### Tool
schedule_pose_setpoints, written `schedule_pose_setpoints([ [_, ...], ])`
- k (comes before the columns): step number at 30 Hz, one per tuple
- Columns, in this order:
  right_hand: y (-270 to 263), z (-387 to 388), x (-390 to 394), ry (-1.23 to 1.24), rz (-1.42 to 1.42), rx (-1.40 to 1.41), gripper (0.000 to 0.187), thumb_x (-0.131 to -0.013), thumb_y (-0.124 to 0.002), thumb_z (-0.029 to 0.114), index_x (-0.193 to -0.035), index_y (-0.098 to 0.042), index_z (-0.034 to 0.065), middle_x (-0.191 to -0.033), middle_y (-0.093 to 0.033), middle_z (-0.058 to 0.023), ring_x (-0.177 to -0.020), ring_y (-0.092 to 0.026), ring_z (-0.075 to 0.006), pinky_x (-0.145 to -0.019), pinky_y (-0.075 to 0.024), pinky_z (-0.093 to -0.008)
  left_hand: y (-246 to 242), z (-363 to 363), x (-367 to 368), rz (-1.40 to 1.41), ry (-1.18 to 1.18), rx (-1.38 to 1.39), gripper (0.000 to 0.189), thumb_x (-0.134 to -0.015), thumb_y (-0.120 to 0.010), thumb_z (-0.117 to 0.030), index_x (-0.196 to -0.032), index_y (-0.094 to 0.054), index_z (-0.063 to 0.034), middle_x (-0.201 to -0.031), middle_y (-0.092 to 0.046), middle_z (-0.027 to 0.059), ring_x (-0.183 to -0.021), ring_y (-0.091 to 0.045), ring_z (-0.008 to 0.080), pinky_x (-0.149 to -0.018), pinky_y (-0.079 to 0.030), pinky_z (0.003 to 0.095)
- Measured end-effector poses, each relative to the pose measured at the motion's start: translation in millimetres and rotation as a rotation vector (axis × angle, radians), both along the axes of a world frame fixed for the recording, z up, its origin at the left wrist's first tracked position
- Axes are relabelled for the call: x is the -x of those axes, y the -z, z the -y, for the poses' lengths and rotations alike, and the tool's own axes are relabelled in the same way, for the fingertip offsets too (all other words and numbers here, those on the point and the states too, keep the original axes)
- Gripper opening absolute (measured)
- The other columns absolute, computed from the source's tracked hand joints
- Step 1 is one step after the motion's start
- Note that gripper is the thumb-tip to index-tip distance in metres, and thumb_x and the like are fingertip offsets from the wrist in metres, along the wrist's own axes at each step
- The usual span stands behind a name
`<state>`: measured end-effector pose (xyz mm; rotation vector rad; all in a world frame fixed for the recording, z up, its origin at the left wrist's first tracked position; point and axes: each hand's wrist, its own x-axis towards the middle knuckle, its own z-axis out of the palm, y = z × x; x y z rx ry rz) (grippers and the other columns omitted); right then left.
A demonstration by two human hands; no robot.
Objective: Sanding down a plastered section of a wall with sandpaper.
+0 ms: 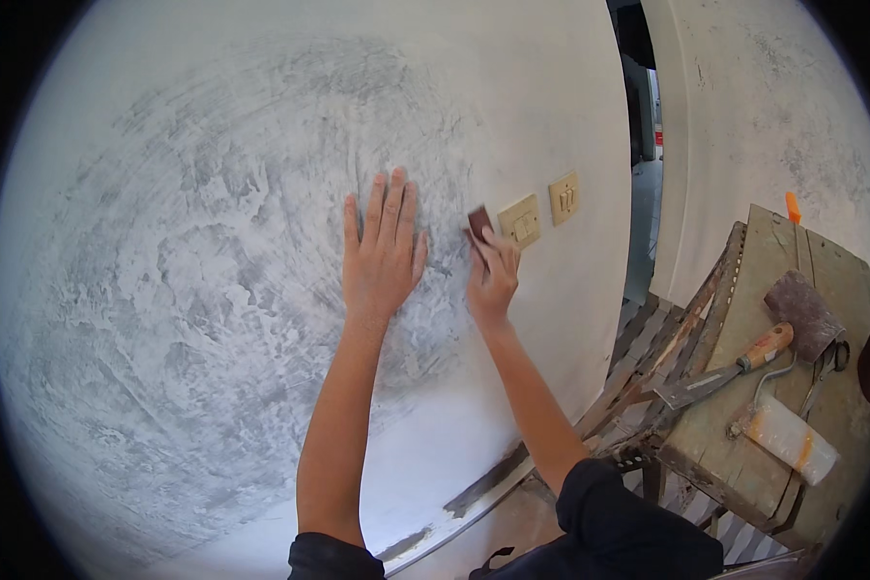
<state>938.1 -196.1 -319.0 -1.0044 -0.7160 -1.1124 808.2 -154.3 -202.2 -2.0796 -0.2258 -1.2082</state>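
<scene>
My left hand [382,250] lies flat against the wall [210,348], fingers pointing up and slightly spread, holding nothing. The wall is white with a broad patch of grey, scuffed and streaked marks. To its right, my right hand [496,272] grips a folded piece of brown sandpaper [481,223] near the right edge of the grey patch. Just beside that hand is a cream wall switch plate [520,221]. A second switch plate [565,198] sits further right.
At the right stands a worn wooden stool or bench [710,442]. On it lie a putty knife [732,370], a paint roller [794,438], scissors [830,362], and a sheet of sandpaper [803,315]. A narrow doorway opening [641,167] lies beyond the wall's right edge.
</scene>
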Motion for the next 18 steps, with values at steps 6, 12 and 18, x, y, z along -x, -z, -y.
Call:
schedule_pose_setpoints([
  [6, -20, 4, -1, 0.001, -0.048, 0.021, 0.013, -0.077, -0.061, -0.001, -0.09, -0.062, -0.0015, -0.105, -0.06, -0.0127, -0.097, -0.054, -0.0314, -0.086, -0.0426, -0.0368, 4, 0, -1, -0.01, -0.005, 0.009, 0.058, -0.084, -0.051, -0.029, -0.137, -0.037, -0.0079, -0.147, -0.029, 0.005, -0.137, -0.024, 0.0216, -0.111, -0.015, 0.0486],
  [12, -121, 5, -21, 0.0, -0.021, -0.096, 0.01, -0.078, -0.061, 0.0, -0.088, -0.062, -0.0012, -0.103, -0.061, -0.0125, -0.094, -0.053, -0.0313, -0.083, -0.0428, -0.038, 3, 6, 1, -0.018, -0.007, 0.021, 0.058, -0.084, -0.051, -0.03, -0.136, -0.038, -0.008, -0.147, -0.029, 0.0049, -0.136, -0.025, 0.0214, -0.111, -0.016, 0.0484],
  [18, -70, 2, -8, 0.033, 0.003, -0.008, 0.014, -0.078, -0.061, 0.0, -0.091, -0.063, -0.0005, -0.104, -0.061, -0.0121, -0.094, -0.053, -0.0312, -0.083, -0.0425, -0.0377, 4, 1, 0, -0.003, -0.02, 0.004, 0.058, -0.084, -0.051, -0.031, -0.136, -0.039, -0.0091, -0.146, -0.03, 0.0044, -0.136, -0.026, 0.0208, -0.111, -0.016, 0.0476],
])
